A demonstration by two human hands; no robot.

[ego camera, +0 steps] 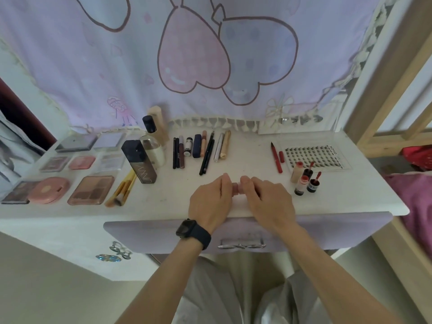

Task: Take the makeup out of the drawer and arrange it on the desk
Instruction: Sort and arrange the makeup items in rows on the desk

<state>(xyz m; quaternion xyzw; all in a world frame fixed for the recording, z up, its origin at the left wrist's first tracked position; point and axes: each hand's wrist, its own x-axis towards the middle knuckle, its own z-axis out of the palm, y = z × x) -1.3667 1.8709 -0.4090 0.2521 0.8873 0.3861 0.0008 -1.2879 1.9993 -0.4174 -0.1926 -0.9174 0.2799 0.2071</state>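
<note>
On the bench (pixel 168 202) before you, palettes (pixel 91 190) lie left, bottles (pixel 140 160) stand just right of them, pencils (pixel 202 148) lie at centre back, a lash tray (pixel 315 155) lies right, tubes (pixel 304 180) before it.

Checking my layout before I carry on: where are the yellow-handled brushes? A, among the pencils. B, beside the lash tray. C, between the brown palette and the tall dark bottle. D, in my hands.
C: the brushes lie between the brown palette on their left and the tall dark bottle on their right.
</note>
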